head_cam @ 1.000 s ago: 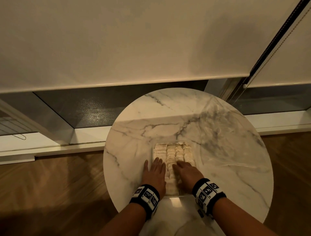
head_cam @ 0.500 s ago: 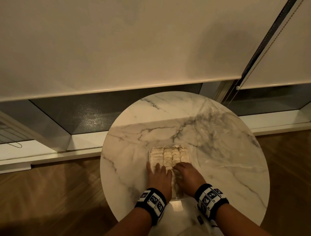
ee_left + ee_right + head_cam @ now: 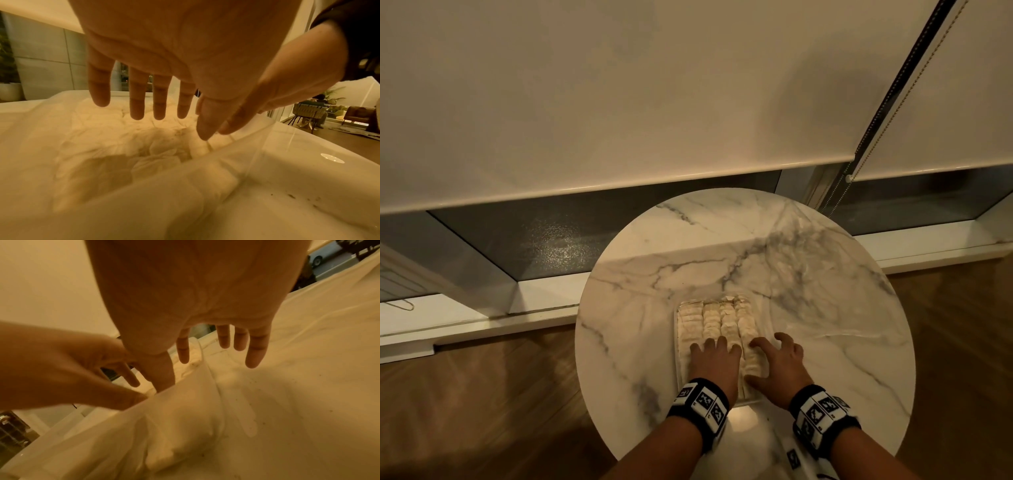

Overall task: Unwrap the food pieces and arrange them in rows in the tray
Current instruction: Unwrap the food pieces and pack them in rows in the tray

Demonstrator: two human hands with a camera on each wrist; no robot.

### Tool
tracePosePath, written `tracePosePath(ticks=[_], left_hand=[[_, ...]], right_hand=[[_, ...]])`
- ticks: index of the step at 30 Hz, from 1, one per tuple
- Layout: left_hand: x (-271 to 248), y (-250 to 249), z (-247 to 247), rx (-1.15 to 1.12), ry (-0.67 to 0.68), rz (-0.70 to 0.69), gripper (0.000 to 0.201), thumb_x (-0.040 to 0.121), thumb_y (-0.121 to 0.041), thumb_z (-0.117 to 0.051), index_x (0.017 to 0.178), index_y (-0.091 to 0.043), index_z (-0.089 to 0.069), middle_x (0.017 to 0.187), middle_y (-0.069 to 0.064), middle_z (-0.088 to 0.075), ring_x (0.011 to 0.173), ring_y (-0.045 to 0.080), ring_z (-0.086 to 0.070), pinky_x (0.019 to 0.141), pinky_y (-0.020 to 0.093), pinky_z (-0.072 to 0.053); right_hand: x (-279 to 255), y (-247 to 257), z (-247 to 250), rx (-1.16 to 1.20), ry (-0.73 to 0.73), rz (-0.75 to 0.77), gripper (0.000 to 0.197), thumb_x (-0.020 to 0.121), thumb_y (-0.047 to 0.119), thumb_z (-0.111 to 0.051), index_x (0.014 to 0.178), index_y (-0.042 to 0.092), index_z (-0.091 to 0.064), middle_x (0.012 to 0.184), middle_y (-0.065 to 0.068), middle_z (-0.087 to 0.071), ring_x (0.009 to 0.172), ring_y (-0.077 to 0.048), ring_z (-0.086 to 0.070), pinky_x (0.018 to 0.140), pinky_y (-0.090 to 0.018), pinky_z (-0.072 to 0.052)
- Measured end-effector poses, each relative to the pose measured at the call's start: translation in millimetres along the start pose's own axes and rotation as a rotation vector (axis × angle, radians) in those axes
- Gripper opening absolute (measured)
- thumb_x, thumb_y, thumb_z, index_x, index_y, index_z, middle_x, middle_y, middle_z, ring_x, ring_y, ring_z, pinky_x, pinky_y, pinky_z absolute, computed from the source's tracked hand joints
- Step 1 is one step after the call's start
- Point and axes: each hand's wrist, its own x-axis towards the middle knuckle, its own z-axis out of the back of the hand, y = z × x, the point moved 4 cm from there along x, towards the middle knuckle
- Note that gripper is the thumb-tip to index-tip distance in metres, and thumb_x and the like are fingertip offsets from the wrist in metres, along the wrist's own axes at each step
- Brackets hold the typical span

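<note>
Rows nearly full, both hands settling the pieces.

From above, the clear plastic tray point(image 3: 678, 346) sits near the front of the round marbled table point(image 3: 825, 308), pale food pieces point(image 3: 719, 318) in four rows. Left hand point(image 3: 185, 53): fingers spread, holding nothing. Right hand point(image 3: 195, 293): likewise spread. Next, I'd guess, straightening the near-end pieces.

Food pieces point(image 3: 714, 320) in rows in the tray point(image 3: 676, 342) on the table point(image 3: 825, 342), both hands over its near end.

We see our right hand point(image 3: 197, 293) spread above the clear tray point(image 3: 207, 402), thumb at its wall; our left hand point(image 3: 61, 369) reaches in from the left.
</note>
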Motion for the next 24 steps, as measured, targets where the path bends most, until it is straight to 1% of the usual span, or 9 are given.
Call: tracePosePath(ticks=[2,4,6,8,10,14,18,21,24], left_hand=[[3,-7,7,0.001,-0.002,-0.017,0.059,0.083,-0.028,-0.067,0.135,-0.021,-0.042,0.139,0.011,-0.044,0.128,0.033,-0.041,0.104,0.054,-0.03],[4,-13,10,0.012,0.023,-0.042,0.053,0.083,-0.027,-0.067,0.132,-0.018,-0.048,0.135,0.01,-0.049,0.126,0.031,-0.045,0.104,0.051,-0.032],[3,-20,7,0.024,0.055,-0.087,0.041,0.087,-0.026,-0.066,0.125,-0.014,-0.057,0.128,0.011,-0.055,0.12,0.03,-0.051,0.101,0.046,-0.039],[0,-26,0,0.021,0.079,-0.129,0.036,0.092,-0.033,-0.061,0.12,-0.012,-0.062,0.123,0.012,-0.059,0.114,0.031,-0.055,0.097,0.044,-0.044],[-3,-29,-6,0.024,0.094,-0.146,0.038,0.094,-0.04,-0.057,0.12,-0.013,-0.062,0.122,0.011,-0.059,0.113,0.031,-0.055,0.096,0.045,-0.043],[-5,-30,-10,0.037,0.098,-0.138,0.033,0.095,-0.037,-0.053,0.119,-0.017,-0.065,0.122,0.009,-0.06,0.114,0.03,-0.055,0.096,0.044,-0.041],[-5,-25,-13,0.044,0.122,-0.124,0.037,0.097,-0.041,-0.047,0.123,-0.02,-0.062,0.125,0.008,-0.057,0.116,0.03,-0.053,0.097,0.047,-0.039],[-7,-21,-14,0.029,0.133,-0.112,0.047,0.1,-0.047,-0.036,0.129,-0.017,-0.059,0.13,0.009,-0.053,0.119,0.031,-0.049,0.098,0.05,-0.037],[-10,-19,-15,0.016,0.144,-0.118,0.052,0.101,-0.048,-0.03,0.129,-0.014,-0.058,0.131,0.011,-0.052,0.12,0.032,-0.047,0.099,0.051,-0.036]], right_hand=[[0,0,-1,-0.046,-0.02,0.015,0.059,0.076,0.048,-0.074,0.128,0.04,-0.048,0.15,-0.006,-0.025,0.137,-0.03,-0.021,0.109,-0.037,-0.037],[0,2,-2,-0.125,-0.047,0.019,0.056,0.074,0.049,-0.073,0.123,0.037,-0.049,0.147,-0.006,-0.031,0.135,-0.029,-0.023,0.105,-0.037,-0.041],[-1,3,-4,-0.153,-0.046,-0.007,0.061,0.069,0.054,-0.072,0.121,0.035,-0.047,0.142,-0.005,-0.035,0.131,-0.029,-0.027,0.1,-0.038,-0.045],[-1,2,-9,-0.123,-0.005,-0.043,0.069,0.063,0.055,-0.074,0.121,0.033,-0.042,0.133,-0.005,-0.039,0.123,-0.029,-0.034,0.094,-0.039,-0.049],[1,1,-13,-0.056,0.057,-0.072,0.075,0.062,0.051,-0.077,0.123,0.031,-0.037,0.125,-0.006,-0.041,0.115,-0.031,-0.043,0.09,-0.04,-0.05],[4,2,-17,0.092,0.102,-0.08,0.075,0.068,0.043,-0.078,0.126,0.028,-0.032,0.115,-0.008,-0.047,0.105,-0.032,-0.058,0.087,-0.037,-0.052],[5,2,-19,0.129,0.104,-0.063,0.074,0.068,0.041,-0.08,0.124,0.025,-0.035,0.113,-0.008,-0.058,0.101,-0.027,-0.06,0.084,-0.032,-0.05],[6,2,-18,0.13,0.105,-0.065,0.072,0.068,0.04,-0.081,0.122,0.024,-0.036,0.112,-0.008,-0.06,0.101,-0.026,-0.061,0.082,-0.03,-0.049],[6,2,-19,0.12,0.111,-0.063,0.074,0.068,0.04,-0.081,0.124,0.023,-0.036,0.112,-0.008,-0.059,0.101,-0.027,-0.061,0.084,-0.032,-0.05]])
